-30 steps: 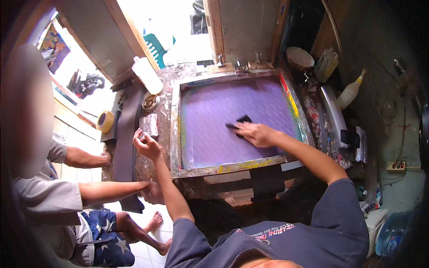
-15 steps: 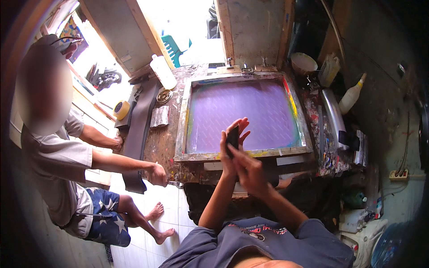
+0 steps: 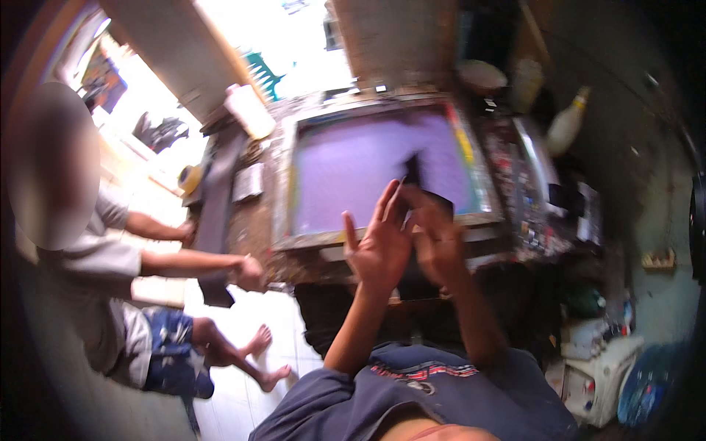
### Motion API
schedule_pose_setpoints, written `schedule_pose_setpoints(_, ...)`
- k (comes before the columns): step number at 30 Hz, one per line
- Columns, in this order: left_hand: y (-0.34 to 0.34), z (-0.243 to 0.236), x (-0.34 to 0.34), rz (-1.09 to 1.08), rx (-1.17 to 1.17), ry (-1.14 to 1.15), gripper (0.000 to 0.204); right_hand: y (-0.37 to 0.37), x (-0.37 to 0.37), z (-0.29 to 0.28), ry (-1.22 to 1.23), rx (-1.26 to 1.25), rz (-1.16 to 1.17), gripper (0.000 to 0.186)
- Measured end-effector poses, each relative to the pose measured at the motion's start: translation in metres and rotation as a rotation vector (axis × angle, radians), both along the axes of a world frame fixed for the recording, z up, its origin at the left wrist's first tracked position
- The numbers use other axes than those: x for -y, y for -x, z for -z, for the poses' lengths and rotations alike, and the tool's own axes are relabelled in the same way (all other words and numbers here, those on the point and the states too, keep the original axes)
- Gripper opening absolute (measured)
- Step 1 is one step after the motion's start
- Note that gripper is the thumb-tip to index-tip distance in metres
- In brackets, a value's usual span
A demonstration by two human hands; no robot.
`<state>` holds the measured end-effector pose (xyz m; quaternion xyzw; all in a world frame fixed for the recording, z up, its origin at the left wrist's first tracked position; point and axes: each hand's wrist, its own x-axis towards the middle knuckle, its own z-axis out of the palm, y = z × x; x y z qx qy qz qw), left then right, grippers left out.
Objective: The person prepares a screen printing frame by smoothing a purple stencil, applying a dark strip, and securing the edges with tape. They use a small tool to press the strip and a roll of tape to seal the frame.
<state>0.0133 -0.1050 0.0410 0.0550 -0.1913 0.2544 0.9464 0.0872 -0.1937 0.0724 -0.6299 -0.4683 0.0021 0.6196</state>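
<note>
Over the near part of a screen frame (image 3: 287,180) with purple mesh (image 3: 346,158), both of my hands are raised close together, smeared by motion. My left hand (image 3: 379,246) has its palm up and fingers stretched apart, fingertips at a dark piece. My right hand (image 3: 437,242), just beside it, grips that black, flat piece (image 3: 415,169), perhaps a cloth or pad; its exact shape is blurred.
A co-worker (image 3: 88,279) stands at the left, hands on a long dark strip (image 3: 220,191). Around the frame on the worn table (image 3: 250,228) are a white bottle (image 3: 250,112), yellow tape roll (image 3: 190,180), bowl (image 3: 482,77), squeeze bottle (image 3: 566,121) and metal bar (image 3: 533,158).
My right hand lifted the black piece off the mesh to my left hand. Since half a second ago my left hand has turned palm up and opened, and the piece has shifted up and right.
</note>
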Motion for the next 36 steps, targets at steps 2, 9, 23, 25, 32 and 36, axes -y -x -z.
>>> schedule_pose_setpoints(2, 0.005, -0.010, 0.015, -0.245, -0.288, -0.170, 0.085, 0.012, -0.012, 0.010, 0.145, 0.284, -0.033, 0.041)
schedule_pose_setpoints(9, 0.002, 0.016, 0.002, -0.278, -0.383, -0.263, 0.086, 0.031, 0.014, 0.027, 0.231, 0.271, -0.155, 0.050)
schedule_pose_setpoints(23, -0.002, 0.006, 0.013, -0.260, -0.336, -0.289, 0.074, 0.019, 0.000, -0.016, 0.111, -0.018, 0.007, 0.029)
schedule_pose_setpoints(25, -0.008, 0.006, 0.016, -0.412, -0.460, -0.483, 0.077, 0.028, -0.008, -0.005, 0.149, 0.166, 0.009, 0.031)
schedule_pose_setpoints(32, -0.002, 0.014, -0.007, -0.578, -0.551, -0.484, 0.083, 0.046, -0.007, -0.010, 0.194, 0.048, -0.094, 0.028)
schedule_pose_setpoints(36, 0.019, 0.015, -0.016, -0.814, -0.644, -0.605, 0.081, 0.066, -0.008, -0.016, 0.204, 0.167, -0.109, 0.022)
